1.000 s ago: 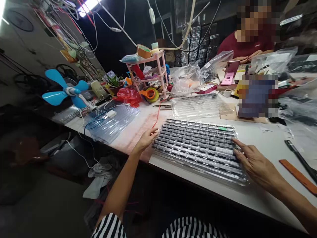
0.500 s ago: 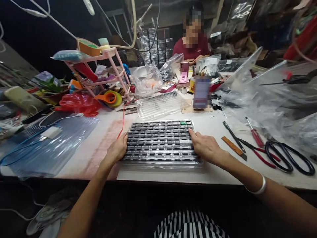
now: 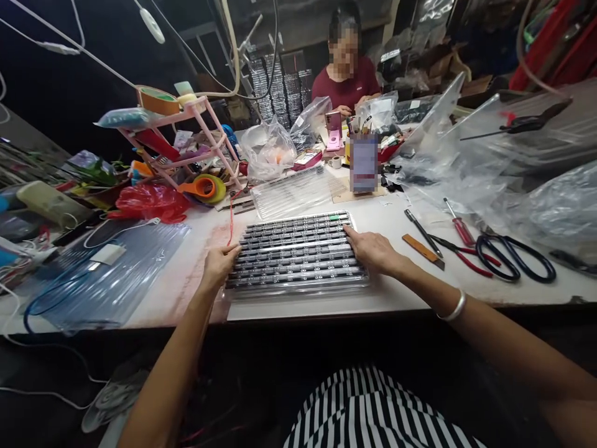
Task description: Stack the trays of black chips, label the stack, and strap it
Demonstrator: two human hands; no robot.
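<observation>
A clear ridged plastic tray [image 3: 298,255] filled with rows of dark strips lies on the white table near its front edge. My left hand [image 3: 220,264] grips the tray's left side, its thumb along the edge. On the right side, my right hand [image 3: 373,249] is closed on the tray's edge, fingertips near the upper right corner. A small green label [image 3: 334,218] shows near that corner. Just behind the filled tray lies another clear ridged tray [image 3: 293,191]. The undersides of both hands' grips are hidden.
Scissors [image 3: 498,256], red-handled pliers [image 3: 471,260], a screwdriver [image 3: 462,231] and a cutter [image 3: 422,250] lie at right. Clear plastic sheets [image 3: 116,274] cover the left. Behind stand a pink rack [image 3: 217,140] and a phone [image 3: 364,163]; a person [image 3: 347,81] sits opposite.
The view has shifted, so the table items appear further left and slightly higher. Both hands still hold the tray, which is tilted a little differently in the picture.
</observation>
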